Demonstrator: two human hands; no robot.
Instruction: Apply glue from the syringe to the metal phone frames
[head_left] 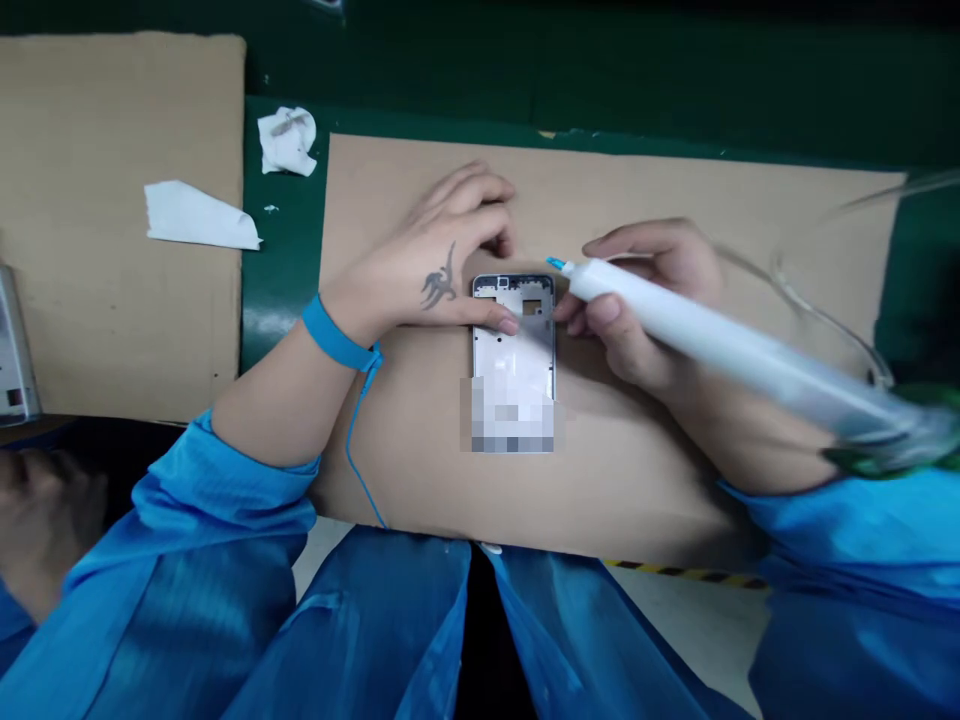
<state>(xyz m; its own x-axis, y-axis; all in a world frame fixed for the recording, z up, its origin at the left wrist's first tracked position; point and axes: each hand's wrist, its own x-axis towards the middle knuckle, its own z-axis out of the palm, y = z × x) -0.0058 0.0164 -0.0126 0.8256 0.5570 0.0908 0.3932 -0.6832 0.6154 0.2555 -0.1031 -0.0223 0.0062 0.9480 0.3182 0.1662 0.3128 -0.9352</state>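
Note:
A silver phone frame [514, 365] with a dark top edge lies on the cardboard sheet in front of me. My left hand [450, 240] holds it down, the thumb lying across its upper left part. The other fingers of that hand are curled above the frame's top edge. A white dispensing syringe [675, 310] with a blue tip is gripped in my right hand [645, 290]. Its tip points left, just above the frame's upper right corner. Right fingertips are close to the frame's right side; whether they touch it I cannot tell.
Beneath the frame is a cardboard sheet [637, 480] on a green table [281, 300]. Crumpled white paper [287, 140] and a torn paper strip [199, 215] lie left. A second cardboard [135, 330], part of another device [13, 350] and another person's hand [52, 520] are further left. A blue wrist cord [351, 450] hangs from my left wrist.

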